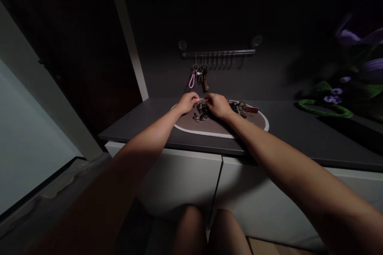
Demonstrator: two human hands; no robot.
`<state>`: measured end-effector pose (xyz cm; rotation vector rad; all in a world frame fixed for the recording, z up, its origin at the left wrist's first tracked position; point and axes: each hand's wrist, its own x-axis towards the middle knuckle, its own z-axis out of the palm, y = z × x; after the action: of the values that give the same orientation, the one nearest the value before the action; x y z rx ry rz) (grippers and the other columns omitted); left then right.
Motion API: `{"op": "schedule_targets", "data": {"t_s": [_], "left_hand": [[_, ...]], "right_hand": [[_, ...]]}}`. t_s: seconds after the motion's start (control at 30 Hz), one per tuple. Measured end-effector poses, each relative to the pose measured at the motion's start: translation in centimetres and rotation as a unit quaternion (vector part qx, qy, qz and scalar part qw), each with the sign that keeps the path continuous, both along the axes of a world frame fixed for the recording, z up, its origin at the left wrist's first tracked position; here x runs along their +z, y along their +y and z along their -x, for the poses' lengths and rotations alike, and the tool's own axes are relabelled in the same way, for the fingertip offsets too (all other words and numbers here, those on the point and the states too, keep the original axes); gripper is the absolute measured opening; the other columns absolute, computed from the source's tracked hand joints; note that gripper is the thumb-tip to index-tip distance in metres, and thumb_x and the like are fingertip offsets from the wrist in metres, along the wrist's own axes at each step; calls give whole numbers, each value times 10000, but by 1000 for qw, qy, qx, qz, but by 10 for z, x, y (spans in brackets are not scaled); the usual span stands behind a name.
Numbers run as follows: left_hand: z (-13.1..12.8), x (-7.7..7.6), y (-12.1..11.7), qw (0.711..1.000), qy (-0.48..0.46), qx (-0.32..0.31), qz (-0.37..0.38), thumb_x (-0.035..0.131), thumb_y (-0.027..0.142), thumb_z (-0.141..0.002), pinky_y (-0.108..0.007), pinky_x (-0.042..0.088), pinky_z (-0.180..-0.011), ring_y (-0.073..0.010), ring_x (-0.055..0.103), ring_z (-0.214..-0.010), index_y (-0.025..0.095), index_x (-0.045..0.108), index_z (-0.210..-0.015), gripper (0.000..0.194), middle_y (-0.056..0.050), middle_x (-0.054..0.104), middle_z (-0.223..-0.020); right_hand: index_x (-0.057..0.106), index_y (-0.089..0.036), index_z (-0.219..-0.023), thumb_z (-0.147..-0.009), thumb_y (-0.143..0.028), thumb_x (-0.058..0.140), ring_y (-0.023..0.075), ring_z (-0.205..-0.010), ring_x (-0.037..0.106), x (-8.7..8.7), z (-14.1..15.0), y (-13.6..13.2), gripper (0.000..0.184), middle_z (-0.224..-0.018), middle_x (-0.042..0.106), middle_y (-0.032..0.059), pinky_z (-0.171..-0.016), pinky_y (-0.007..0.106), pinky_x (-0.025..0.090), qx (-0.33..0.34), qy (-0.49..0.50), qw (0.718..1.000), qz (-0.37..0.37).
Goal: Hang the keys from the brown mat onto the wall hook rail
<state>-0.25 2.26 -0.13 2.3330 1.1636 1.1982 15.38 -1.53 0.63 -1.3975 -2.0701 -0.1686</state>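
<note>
The left hand and the right hand meet above the middle of an oval brown mat with a white border, which lies on a dark grey countertop. Both hands are closed in a pinch, their fingertips gripping a small silver key ring from opposite sides; the fingers partly hide the ring. Below it, a cluster of metal keys and clips rests on the mat, touching neither palm. Individual keys in this cluster are too small to tell apart. A second key bunch with a dark red fob lies just right of the right hand, near the far edge of the mat. On the far wall, a clear rail with hooks carries hanging keys and a pink loop fob at its left end. Well right of the mat, a green loop lies on the countertop.
</note>
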Motion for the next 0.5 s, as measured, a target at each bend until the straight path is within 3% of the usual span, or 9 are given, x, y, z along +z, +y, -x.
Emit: {"op": "schedule_targets", "data": {"t_s": [0.33, 0.5], "left_hand": [[-8, 2, -2, 971, -196, -74, 115, 515, 142, -767, -192, 389, -568, -64, 492, -570, 119, 526, -742, 36, 15, 552, -631], [-7, 4, -1, 950, -258, -92, 150, 530, 162, -781, -172, 385, -511, -57, 502, -551, 114, 528, -777, 48, 14, 549, -626]], "right_hand": [[642, -160, -945, -789, -176, 498, 192, -910, 579, 3, 0, 0, 212, -957, 656, 99, -809, 265, 393, 28, 11, 1000, -5], [647, -161, -947, -775, -196, 524, 183, -912, 574, 7, 1, -4, 214, -967, 653, 87, -816, 272, 396, 66, 70, 995, -16]]}}
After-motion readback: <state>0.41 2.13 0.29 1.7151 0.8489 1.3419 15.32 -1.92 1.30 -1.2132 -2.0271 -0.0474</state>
